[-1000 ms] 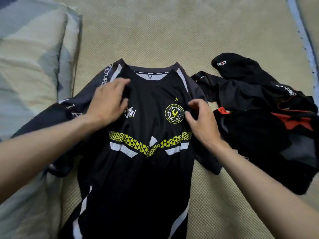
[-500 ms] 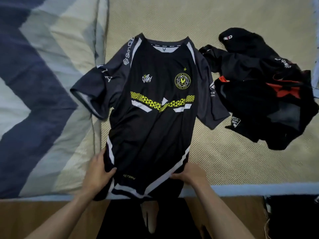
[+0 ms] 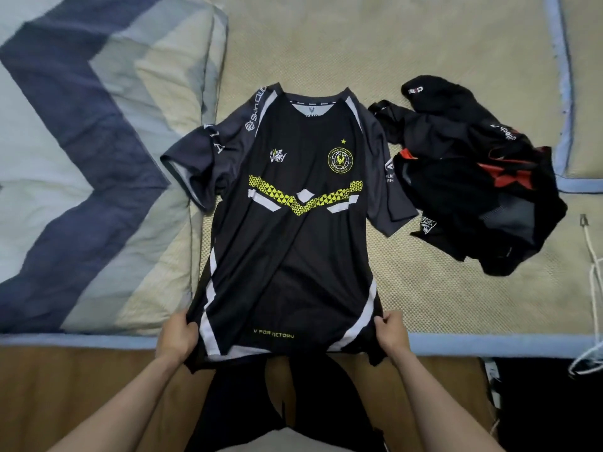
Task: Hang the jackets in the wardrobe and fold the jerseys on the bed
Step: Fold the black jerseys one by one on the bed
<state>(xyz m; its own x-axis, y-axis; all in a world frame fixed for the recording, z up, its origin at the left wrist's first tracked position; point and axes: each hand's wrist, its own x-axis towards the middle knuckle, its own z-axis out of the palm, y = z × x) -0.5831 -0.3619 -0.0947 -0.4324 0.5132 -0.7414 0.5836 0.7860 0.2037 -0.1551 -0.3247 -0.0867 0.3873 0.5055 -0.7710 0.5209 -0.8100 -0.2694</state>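
Change since a second ago: both hands have left the chest of the black jersey and dropped to its hem. Half a second ago they were just arriving there; now the left hand and right hand each pinch a bottom corner, fingers curled round the fabric, pulling it taut toward the near edge of the bed. Jersey lies face up on the bed, collar far, hem hanging slightly over the near edge, body visibly smoother. Left sleeve overlaps the striped quilt; right sleeve touches the dark clothes pile (contents of the pile unclear). My read: flattening is about done, the first fold comes next, and nothing is folded yet.
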